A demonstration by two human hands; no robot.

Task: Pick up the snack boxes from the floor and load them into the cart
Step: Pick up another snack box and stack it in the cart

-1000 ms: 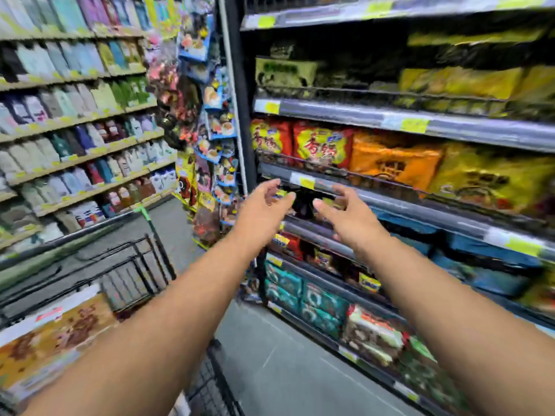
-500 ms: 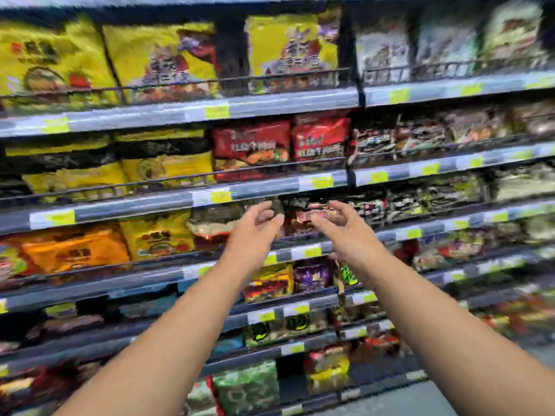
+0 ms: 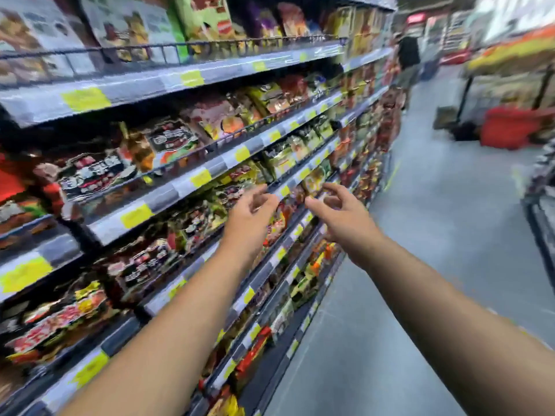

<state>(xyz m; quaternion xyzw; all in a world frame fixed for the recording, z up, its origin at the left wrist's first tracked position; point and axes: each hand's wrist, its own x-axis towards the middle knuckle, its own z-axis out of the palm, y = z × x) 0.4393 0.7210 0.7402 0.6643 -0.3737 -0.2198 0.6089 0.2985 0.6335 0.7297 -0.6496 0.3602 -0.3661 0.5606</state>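
Grip, left hand (image 3: 250,219): fingers loosely curled, thumb apart, nothing in it. Grip, right hand (image 3: 341,216): same slack half-curl, thumb pointing toward the left hand, nothing held. The two hands hang near each other with a gap between them. Both bare forearms are stretched out in front of the shelf rack (image 3: 180,81) and touch none of its stock.

Labels: yellow price tags (image 3: 85,99) run along every rail of the shelf rack; their print is too blurred to read. Packets (image 3: 93,174) behind the wire guards are black, red, yellow and green; brand lettering smeared, not legible.

Right of the shelf rack: grey floor (image 3: 435,250) of the aisle. Across the aisle from the rack: a red container (image 3: 510,129), blurred, below a stand with an orange-yellow top (image 3: 510,51). At the rack's far end: a person in a dark top (image 3: 408,55).

Position of snack boxes and cart: cannot be told from this view.
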